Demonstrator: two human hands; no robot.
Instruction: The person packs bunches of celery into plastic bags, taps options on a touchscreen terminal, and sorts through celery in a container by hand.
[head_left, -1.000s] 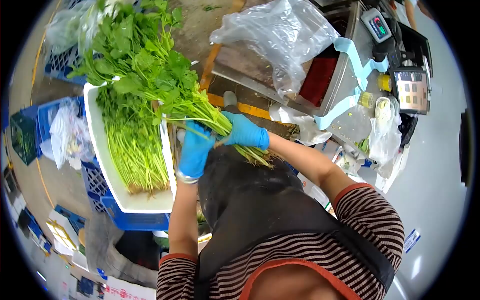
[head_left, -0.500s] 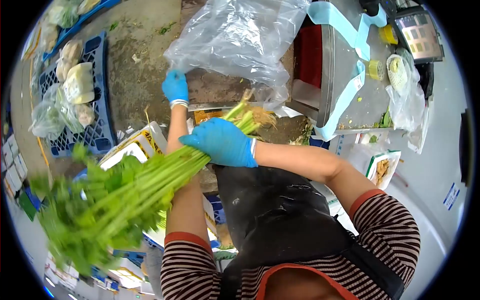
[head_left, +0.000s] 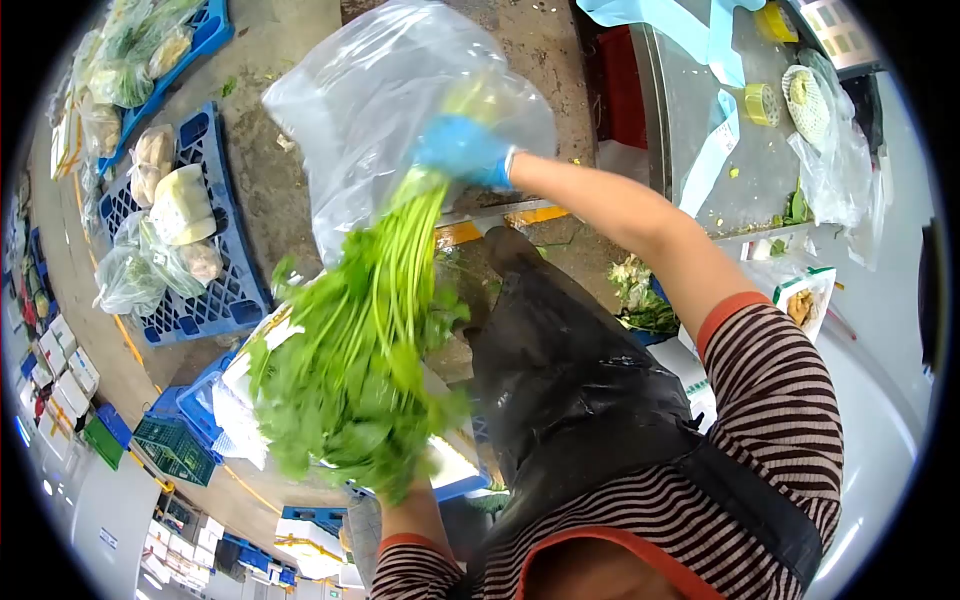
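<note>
- The right hand (head_left: 460, 150), in a blue glove, is closed around the stalks of the greens (head_left: 385, 320), at the upper centre of the frame.
- The greens hang from it toward the lower left of centre, leaves downward in the frame; their root end looks hazy against the clear bag (head_left: 350, 110).
- The bag spreads across the upper centre, around the right hand.
- The left hand is hidden behind the leaves, its grip impossible to tell; the left forearm (head_left: 412, 525) shows at the bottom.
- A white box (head_left: 455, 460) lies partly under the leaves.
- At upper right, the bench (head_left: 690, 130) bears blue strips (head_left: 712, 160) and a yellow roll (head_left: 762, 104).
- At left, a blue pallet (head_left: 235, 270) carries bagged produce (head_left: 182, 205).
</note>
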